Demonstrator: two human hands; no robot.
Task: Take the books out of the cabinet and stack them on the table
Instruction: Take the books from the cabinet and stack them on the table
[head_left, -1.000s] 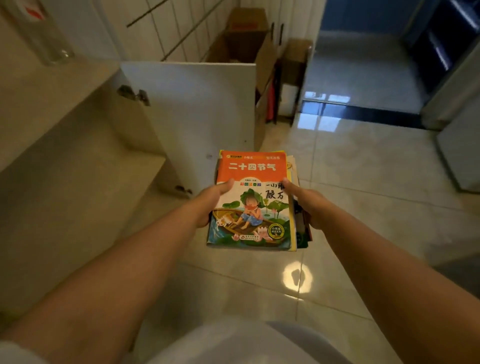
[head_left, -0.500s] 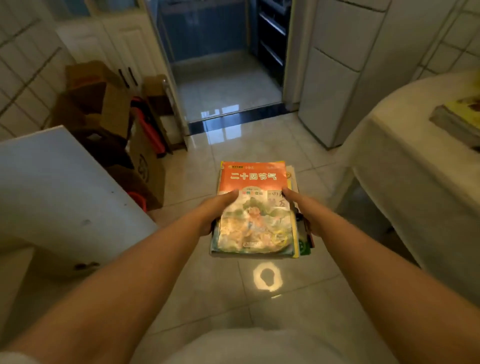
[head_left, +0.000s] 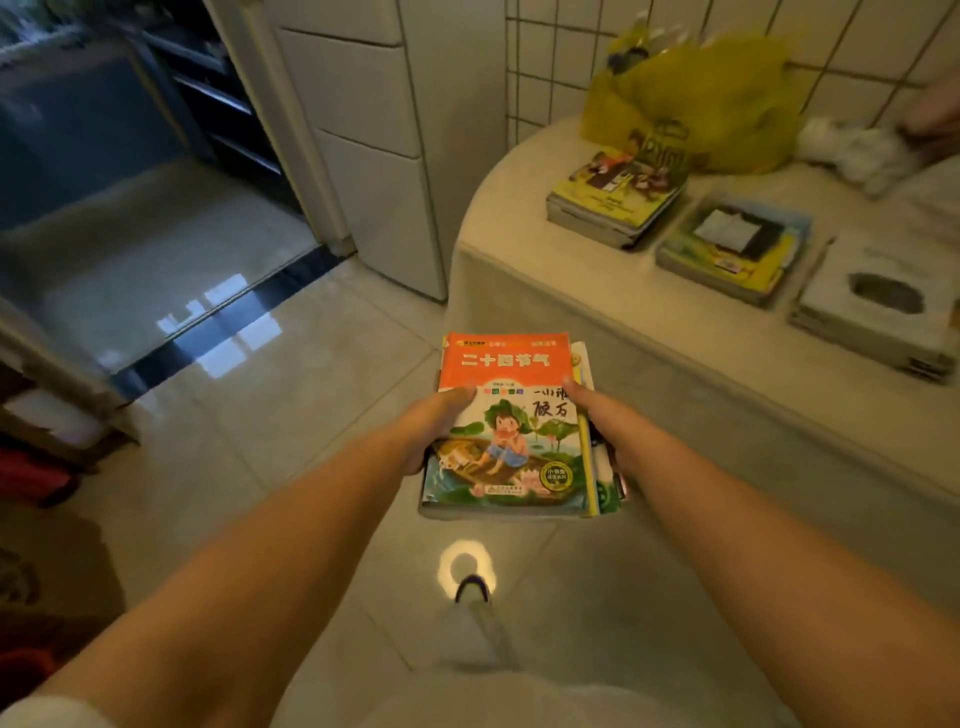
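I hold a small pile of books (head_left: 506, 364) flat over the floor, its top cover orange with a child in a boat. My left hand (head_left: 434, 423) grips the pile's left edge, thumb on the cover. My right hand (head_left: 605, 421) grips the right edge, thumb on top. The table (head_left: 597, 291), draped in a pale cloth, stands to the right and ahead. On it lie three book stacks: a yellow-covered one (head_left: 613, 200), a green and yellow one (head_left: 732, 249), and a white-topped one (head_left: 878, 306). The cabinet is out of view.
A yellow plastic bag (head_left: 706, 98) and a white crumpled thing (head_left: 852, 148) sit at the table's back by the tiled wall. A white fridge (head_left: 374, 156) stands left of the table. A dark doorway (head_left: 104, 171) opens at the left. Boxes (head_left: 47, 431) line the left edge.
My view has swung right, away from the cabinet door and boxes, so the table and its stacks are now in sight. The held pile stays in both hands.
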